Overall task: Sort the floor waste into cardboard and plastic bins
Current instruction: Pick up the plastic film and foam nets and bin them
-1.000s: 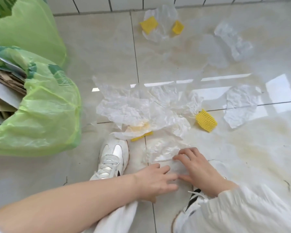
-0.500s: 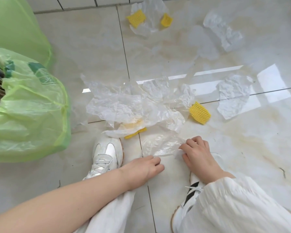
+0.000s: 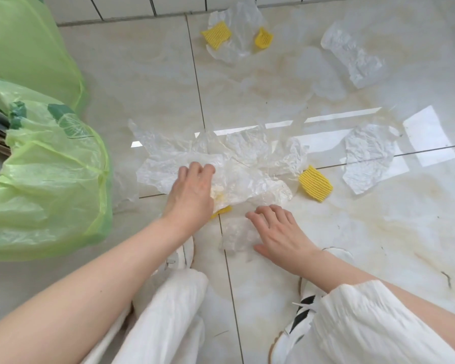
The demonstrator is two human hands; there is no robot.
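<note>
Fingers of the left hand (image 3: 188, 191) curl loosely on the large crumpled translucent plastic sheet (image 3: 221, 166) mid-frame, right hand (image 3: 279, 232) spread flat on a smaller clear film (image 3: 234, 236); bunch both together before lifting.

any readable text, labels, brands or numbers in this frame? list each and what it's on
None readable.
Green bin bag: dark green printed graphic near its rim, too creased to tell if it holds letters.
Shoe: black stripes only, no brand name visible.
Clear plastic sheets, yellow foam pieces and floor tiles: no print.
</note>
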